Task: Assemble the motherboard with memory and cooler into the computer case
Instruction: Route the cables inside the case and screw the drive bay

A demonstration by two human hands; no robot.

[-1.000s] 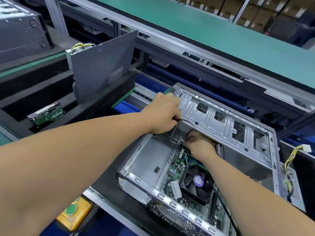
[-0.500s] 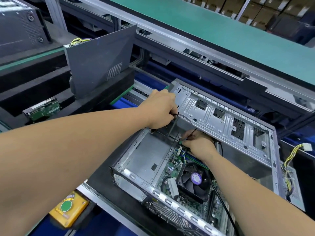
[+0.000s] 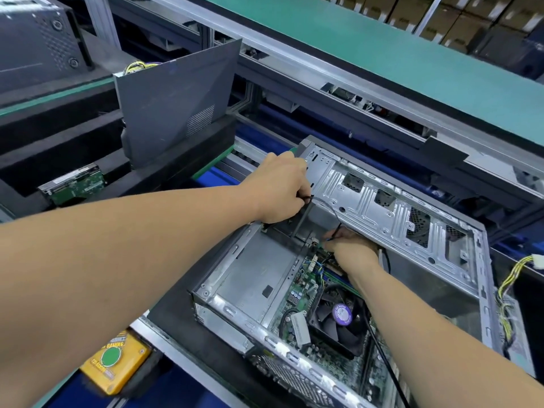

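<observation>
case: open, lying under both hands.
board: inside case, below right fingertips.
fan: on board, near of right hand.
left hand: fingers pinch thin black cable.
right hand: fingertips at cable's lower end; grip unclear.

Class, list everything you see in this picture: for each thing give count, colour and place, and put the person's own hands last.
computer case: one, silver, centre, open.
motherboard: one, green, inside the case.
cooler fan: one, black with a purple hub, on the motherboard.
thin cable: one, black, running between both hands.
side panel: one, grey, upright, upper left.
circuit board: one, green, far left.
button box: one, yellow with a green button, lower left.
wire bundle: one, yellow and black, right edge.
left hand: pinches the cable.
right hand: inside the case, at the cable.
</observation>
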